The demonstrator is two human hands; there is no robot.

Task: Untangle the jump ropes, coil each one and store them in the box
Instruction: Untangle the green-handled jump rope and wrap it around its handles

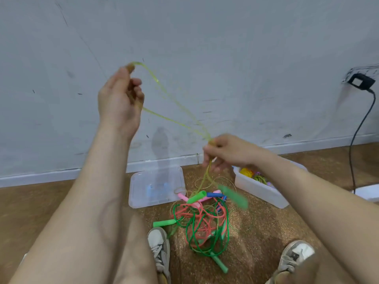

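My left hand (120,99) is raised high and grips loops of a yellow-green jump rope (174,117). The rope's strands run down to my right hand (223,152), which pinches them. Below that hand the rope dangles with two green handles (233,196), blurred by motion. On the floor between my feet lies a tangled pile of ropes (202,222) in green, red and blue with pink, green and blue handles. A clear plastic box (258,189) stands to the right behind my forearm and holds some coiled rope.
The box's clear lid (156,186) lies flat on the floor by the wall. My two shoes (160,247) flank the pile. A black cable (356,140) hangs from a wall plug at the right. A white object (369,193) sits at the right edge.
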